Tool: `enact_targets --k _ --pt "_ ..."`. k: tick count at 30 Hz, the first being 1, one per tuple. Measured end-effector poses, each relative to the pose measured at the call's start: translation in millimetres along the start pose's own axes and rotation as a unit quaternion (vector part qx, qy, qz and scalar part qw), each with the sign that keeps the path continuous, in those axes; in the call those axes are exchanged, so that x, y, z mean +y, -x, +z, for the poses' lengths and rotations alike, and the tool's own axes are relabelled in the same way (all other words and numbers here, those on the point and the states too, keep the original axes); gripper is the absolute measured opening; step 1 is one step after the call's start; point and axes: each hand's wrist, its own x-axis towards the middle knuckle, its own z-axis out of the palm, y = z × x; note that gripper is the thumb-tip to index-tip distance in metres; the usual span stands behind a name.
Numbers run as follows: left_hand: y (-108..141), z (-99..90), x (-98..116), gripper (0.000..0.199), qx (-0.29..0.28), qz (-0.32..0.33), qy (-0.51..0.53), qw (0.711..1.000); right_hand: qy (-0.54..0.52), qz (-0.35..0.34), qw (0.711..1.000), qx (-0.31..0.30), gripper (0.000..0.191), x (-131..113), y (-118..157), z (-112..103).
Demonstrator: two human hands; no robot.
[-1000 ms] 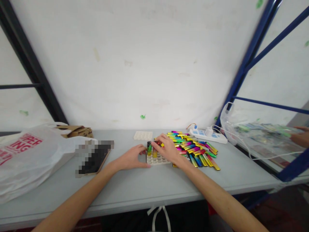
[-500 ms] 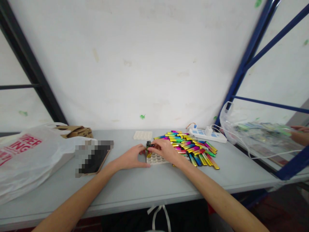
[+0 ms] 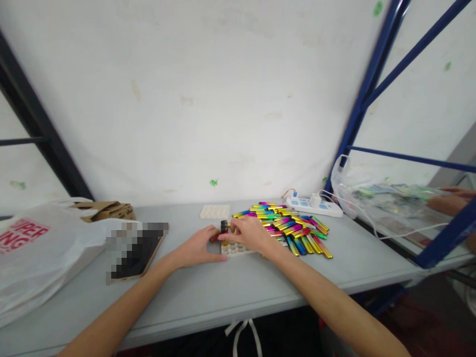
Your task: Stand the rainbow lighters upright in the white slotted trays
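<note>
A white tray with rows of round holes (image 3: pixel 233 251) lies on the table between my hands. My left hand (image 3: pixel 197 248) is at its left edge, fingers curled at the back and thumb along the front corner, holding the tray. Over the tray's left side my right hand (image 3: pixel 247 233) has its thumb and fingers closed on a small black-topped piece, like a lighter (image 3: pixel 223 227), standing upright. Its lower part shows red and yellow, partly behind the thumb. To the right spreads a pile of shiny, many-coloured flat metal cases (image 3: pixel 293 228).
A second white tray (image 3: pixel 214 212) lies behind. On the left are a phone (image 3: pixel 137 253), a white plastic bag (image 3: pixel 48 258) and cardboard (image 3: pixel 111 210). A power strip (image 3: pixel 316 206) with cables is at the back right, before a blue frame post (image 3: pixel 357 109). Another person's hand (image 3: pixel 446 201) shows at far right.
The whole view has shifted, so things sit slightly further left. My right fingers have moved a little at the black-topped piece, which now shows red below its top. My left hand stays at the tray.
</note>
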Motion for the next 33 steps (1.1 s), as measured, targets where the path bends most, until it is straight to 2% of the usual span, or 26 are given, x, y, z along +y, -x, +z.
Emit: enact_targets --k 2,4,6,9,11,14,19,27,30,33 --pt "0 0.3 0 0.057 0.000 -0.011 -0.009 1.000 0.007 0.018 1.000 0.003 0.049 14 1 -12" --pt "1 0.2 0 0.060 -0.001 -0.020 -0.010 1.000 0.044 0.067 0.997 0.014 0.049 38 2 -27" --pt "1 -0.4 1 0.061 -0.002 -0.024 -0.011 1.000 0.101 0.153 0.983 0.001 0.046 70 7 -43" --pt "2 -1.3 1 0.060 -0.002 -0.021 -0.010 1.000 0.164 0.275 0.945 -0.059 0.030 118 21 -63" --pt "2 -1.5 1 0.059 -0.002 -0.017 -0.008 1.000 0.174 0.305 0.933 -0.076 0.028 143 33 -71" --pt "1 -1.3 1 0.061 0.002 -0.018 -0.007 1.000 0.170 0.320 0.926 -0.109 0.027 165 48 -76" --pt "1 -1.6 2 0.061 -0.006 -0.026 -0.010 1.000 0.152 0.304 0.929 -0.143 0.025 172 54 -80" --pt "1 -1.6 1 0.058 -0.003 -0.021 -0.009 1.000 0.144 0.289 0.939 -0.122 0.026 164 51 -92" --pt "1 -1.4 0 0.060 -0.002 -0.018 -0.009 1.000 0.131 0.267 0.948 -0.110 0.023 161 50 -91" --pt "1 -1.7 1 0.061 -0.001 -0.018 -0.010 1.000 0.130 0.262 0.951 -0.103 0.029 159 48 -90"
